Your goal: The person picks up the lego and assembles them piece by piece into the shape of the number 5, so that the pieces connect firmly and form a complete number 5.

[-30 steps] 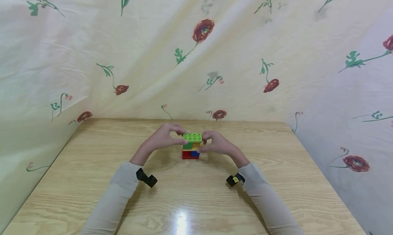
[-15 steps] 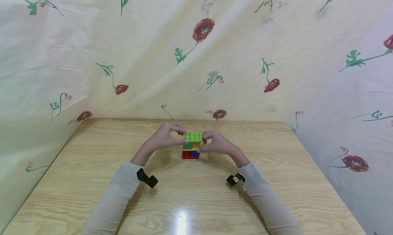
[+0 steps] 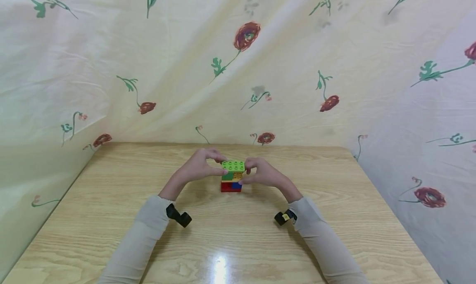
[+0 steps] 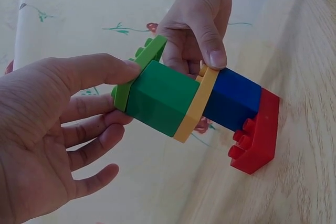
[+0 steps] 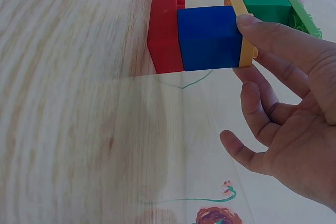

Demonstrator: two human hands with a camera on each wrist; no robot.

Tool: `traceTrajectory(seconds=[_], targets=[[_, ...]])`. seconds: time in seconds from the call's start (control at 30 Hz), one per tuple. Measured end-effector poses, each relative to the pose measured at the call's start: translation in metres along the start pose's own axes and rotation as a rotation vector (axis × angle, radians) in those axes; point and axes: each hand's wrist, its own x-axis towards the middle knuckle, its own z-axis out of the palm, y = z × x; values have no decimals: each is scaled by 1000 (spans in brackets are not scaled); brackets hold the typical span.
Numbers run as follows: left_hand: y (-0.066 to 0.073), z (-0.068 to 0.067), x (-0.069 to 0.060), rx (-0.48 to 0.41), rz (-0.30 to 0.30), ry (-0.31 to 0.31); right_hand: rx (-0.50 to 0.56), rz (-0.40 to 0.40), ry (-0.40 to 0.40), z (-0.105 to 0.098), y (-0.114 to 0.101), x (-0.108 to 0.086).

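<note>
A small upright stack of toy building bricks stands in the middle of the head view. At its base lies a red brick (image 4: pixel 264 136), with a blue brick (image 5: pixel 210 38) on its right part. A thin yellow-orange plate (image 4: pixel 197 107) rests above the blue one. On that plate's left part sits a green brick (image 4: pixel 161 98), topped by a light green studded plate (image 3: pixel 233 165). My left hand (image 3: pixel 197 166) pinches the light green plate by its left end. From the right, my right hand (image 3: pixel 263 174) grips the yellow-orange plate, thumb near the blue brick's upper edge.
The stack is on a wood-grain table (image 3: pixel 230 230). A cloth with printed flowers (image 3: pixel 178 65) hangs behind it and along both sides. Each wrist carries a small black camera on a strap, such as the left camera (image 3: pixel 184 218).
</note>
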Motion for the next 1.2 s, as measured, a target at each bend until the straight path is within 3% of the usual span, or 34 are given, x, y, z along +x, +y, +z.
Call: traceTrajectory(seconds=[0.57,0.83,1.2], targets=[[0,2,-3,33,21,-10,-4,-6,3,3,-1,-1],[4,1,-4,69,19,-18,-16,-51,13,2,1,-4],[4,2,-5,108,51,-31,-5,-3,7,4,0,-3]])
